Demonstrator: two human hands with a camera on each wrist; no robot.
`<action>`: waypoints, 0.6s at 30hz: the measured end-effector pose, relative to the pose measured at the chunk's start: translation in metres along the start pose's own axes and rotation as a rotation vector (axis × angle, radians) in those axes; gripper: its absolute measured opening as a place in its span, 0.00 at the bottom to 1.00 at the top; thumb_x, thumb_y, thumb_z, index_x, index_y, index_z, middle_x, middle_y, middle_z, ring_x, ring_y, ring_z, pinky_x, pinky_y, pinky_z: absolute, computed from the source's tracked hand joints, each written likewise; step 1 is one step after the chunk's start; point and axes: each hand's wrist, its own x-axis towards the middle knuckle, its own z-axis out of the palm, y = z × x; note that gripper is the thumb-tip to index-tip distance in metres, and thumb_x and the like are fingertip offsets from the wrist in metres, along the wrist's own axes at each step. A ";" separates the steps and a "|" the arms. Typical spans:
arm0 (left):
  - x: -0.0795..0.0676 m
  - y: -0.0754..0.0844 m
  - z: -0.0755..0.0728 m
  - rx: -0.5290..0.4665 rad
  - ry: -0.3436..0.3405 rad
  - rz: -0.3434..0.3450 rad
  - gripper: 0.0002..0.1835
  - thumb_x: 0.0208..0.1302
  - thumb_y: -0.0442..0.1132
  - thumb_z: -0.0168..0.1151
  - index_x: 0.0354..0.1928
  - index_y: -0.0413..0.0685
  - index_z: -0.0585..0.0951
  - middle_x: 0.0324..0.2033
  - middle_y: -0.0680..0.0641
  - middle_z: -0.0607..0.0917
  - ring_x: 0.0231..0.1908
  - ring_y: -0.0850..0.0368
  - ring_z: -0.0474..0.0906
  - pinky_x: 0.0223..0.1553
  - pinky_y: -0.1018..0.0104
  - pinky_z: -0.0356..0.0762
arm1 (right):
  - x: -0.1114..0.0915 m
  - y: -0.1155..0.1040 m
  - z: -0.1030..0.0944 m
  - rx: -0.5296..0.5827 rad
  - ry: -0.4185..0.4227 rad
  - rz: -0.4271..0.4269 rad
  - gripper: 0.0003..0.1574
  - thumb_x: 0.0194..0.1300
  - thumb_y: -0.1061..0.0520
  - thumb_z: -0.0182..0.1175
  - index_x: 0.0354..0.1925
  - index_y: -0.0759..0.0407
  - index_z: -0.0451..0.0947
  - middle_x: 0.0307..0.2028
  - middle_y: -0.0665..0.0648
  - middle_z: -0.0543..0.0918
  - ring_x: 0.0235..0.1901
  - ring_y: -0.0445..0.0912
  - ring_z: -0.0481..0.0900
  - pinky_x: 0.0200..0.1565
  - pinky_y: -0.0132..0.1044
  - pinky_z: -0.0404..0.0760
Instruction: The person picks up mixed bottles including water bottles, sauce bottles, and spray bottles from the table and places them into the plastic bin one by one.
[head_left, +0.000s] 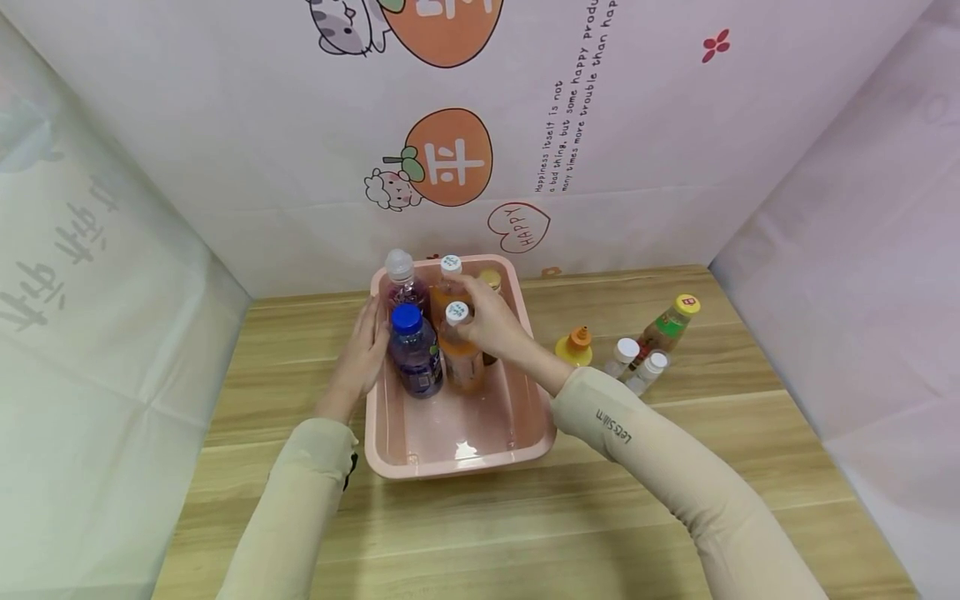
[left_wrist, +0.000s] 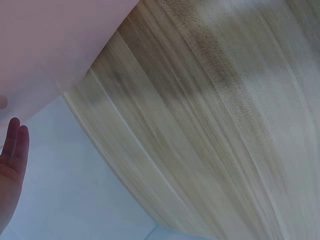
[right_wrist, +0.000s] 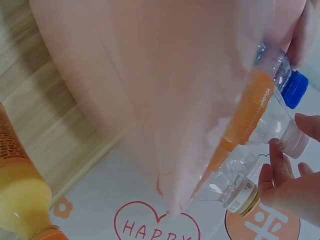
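A pink plastic bin (head_left: 405, 472) holds several bottles grouped toward its back. My right hand (head_left: 491, 321) reaches over the bin's right side and pinches the neck of a white-capped bottle with an orange label (head_left: 465, 367); in the right wrist view, thumb and fingers lie about that bottle's neck (right_wrist: 287, 135). Beside it stand a blue-capped bottle (head_left: 417, 362) and, behind, a clear-capped purple bottle (head_left: 405, 287). Another white-capped bottle (head_left: 451, 265) and a gold-capped bottle (head_left: 491, 277) are partly hidden by the right hand. My left hand (head_left: 363, 357) rests with extended fingers against the bin's left wall.
On the wooden table (head_left: 480, 542), right of the bin, stands a yellow squeeze bottle (head_left: 573, 352) with an orange nozzle. Beyond it are two small white-capped bottles (head_left: 619, 358) and a yellow-capped bottle (head_left: 663, 329). Printed cloth (head_left: 622, 225) hangs behind and along both sides.
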 end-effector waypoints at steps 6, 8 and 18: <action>0.000 0.000 -0.001 0.006 -0.006 -0.004 0.32 0.74 0.55 0.28 0.75 0.58 0.38 0.76 0.48 0.39 0.74 0.41 0.40 0.72 0.39 0.45 | 0.000 0.000 0.002 0.000 0.000 -0.032 0.39 0.55 0.72 0.61 0.65 0.61 0.64 0.60 0.62 0.72 0.59 0.54 0.71 0.57 0.44 0.78; 0.000 0.000 -0.001 0.008 -0.008 -0.004 0.32 0.74 0.55 0.28 0.75 0.57 0.37 0.76 0.48 0.39 0.74 0.40 0.40 0.72 0.39 0.45 | 0.000 0.000 0.002 0.011 0.005 -0.037 0.39 0.54 0.72 0.61 0.64 0.61 0.65 0.59 0.62 0.73 0.59 0.53 0.72 0.59 0.44 0.77; 0.000 -0.001 0.000 -0.004 -0.006 -0.014 0.32 0.74 0.55 0.29 0.75 0.61 0.37 0.76 0.50 0.39 0.74 0.39 0.42 0.71 0.39 0.46 | 0.002 0.004 0.003 0.017 0.001 0.002 0.39 0.55 0.72 0.61 0.65 0.62 0.64 0.60 0.62 0.71 0.58 0.53 0.72 0.58 0.44 0.78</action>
